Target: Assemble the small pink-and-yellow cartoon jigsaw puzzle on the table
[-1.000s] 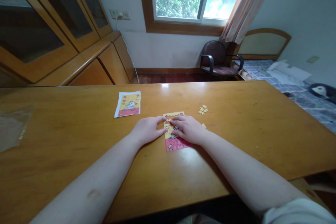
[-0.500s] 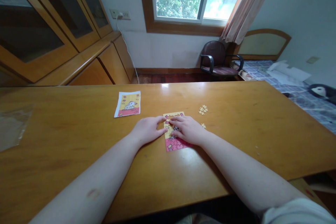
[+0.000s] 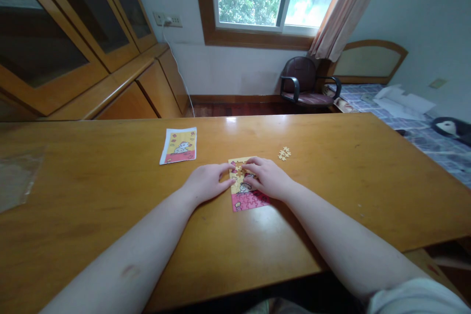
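A small jigsaw puzzle (image 3: 251, 201), yellow above and pink below with a white cartoon figure, lies on the table in front of me. Brown gaps show in its upper part. My left hand (image 3: 209, 180) rests at the puzzle's left edge, thumb and index finger apart, holding nothing. Over the upper right of the puzzle is my right hand (image 3: 271, 177), its fingers spread and hiding that side. A yellow puzzle piece (image 3: 238, 169) sits just left of its index fingertip; whether they touch is unclear.
Several loose yellow pieces (image 3: 284, 153) lie beyond my right hand. A printed picture card (image 3: 180, 146) lies at the back left of the wooden table (image 3: 324, 157), and a clear plastic bag (image 3: 16, 176) at far left. A chair (image 3: 303, 83) stands behind.
My right hand has shifted slightly right, uncovering more of the puzzle's middle and the yellow piece by its fingertip. A loose piece beside that hand is now hidden. My left hand stays put.
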{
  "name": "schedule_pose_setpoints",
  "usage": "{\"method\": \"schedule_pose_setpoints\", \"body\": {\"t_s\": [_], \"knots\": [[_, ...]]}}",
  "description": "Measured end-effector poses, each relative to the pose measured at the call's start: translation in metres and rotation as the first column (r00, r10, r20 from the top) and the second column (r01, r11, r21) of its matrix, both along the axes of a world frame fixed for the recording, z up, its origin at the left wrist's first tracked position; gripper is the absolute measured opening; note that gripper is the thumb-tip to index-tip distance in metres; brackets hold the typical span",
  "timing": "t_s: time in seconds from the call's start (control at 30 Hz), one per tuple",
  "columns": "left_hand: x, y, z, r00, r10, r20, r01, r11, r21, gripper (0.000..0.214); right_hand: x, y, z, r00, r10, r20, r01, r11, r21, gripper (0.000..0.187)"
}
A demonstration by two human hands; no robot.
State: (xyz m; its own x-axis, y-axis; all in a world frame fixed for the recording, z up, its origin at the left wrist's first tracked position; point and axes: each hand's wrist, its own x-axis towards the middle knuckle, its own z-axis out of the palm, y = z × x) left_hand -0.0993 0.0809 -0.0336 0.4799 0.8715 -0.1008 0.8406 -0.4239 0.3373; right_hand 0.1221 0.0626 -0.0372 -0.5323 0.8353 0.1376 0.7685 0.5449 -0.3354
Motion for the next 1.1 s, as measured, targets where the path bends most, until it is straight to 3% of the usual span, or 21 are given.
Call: {"method": "schedule_pose_setpoints", "body": {"t_s": [0.3, 0.47, 0.6, 0.7, 0.83, 1.1], "knots": [[0.000, 0.000, -0.001, 1.000, -0.029, -0.008, 0.029, 1.000, 0.002, 0.044, 0.001, -0.001, -0.001, 1.000, -0.013, 0.005, 0.013, 1.000, 0.016, 0.036], [0.001, -0.001, 0.003, 0.999, -0.035, -0.017, 0.034, 0.999, -0.018, 0.043, 0.022, 0.004, 0.012, 0.971, -0.224, 0.085, 0.220, 0.974, 0.055, 0.029], [0.001, -0.002, 0.005, 1.000, -0.023, -0.014, 0.023, 0.999, -0.038, 0.044, 0.049, 0.009, 0.025, 0.873, -0.437, 0.217, 0.444, 0.896, 0.017, 0.026], [0.001, -0.001, 0.004, 1.000, -0.017, -0.024, 0.016, 0.999, -0.045, 0.045, 0.064, 0.010, 0.029, 0.813, -0.483, 0.325, 0.526, 0.849, -0.056, 0.019], [0.000, 0.000, 0.002, 0.999, -0.020, -0.034, 0.019, 0.999, -0.034, 0.046, 0.067, 0.010, 0.026, 0.816, -0.456, 0.356, 0.519, 0.848, -0.104, 0.015], [0.001, -0.001, 0.004, 0.999, -0.002, -0.034, 0.000, 0.999, -0.040, 0.052, 0.041, 0.004, 0.019, 0.898, -0.343, 0.275, 0.388, 0.912, -0.130, 0.016]]}}
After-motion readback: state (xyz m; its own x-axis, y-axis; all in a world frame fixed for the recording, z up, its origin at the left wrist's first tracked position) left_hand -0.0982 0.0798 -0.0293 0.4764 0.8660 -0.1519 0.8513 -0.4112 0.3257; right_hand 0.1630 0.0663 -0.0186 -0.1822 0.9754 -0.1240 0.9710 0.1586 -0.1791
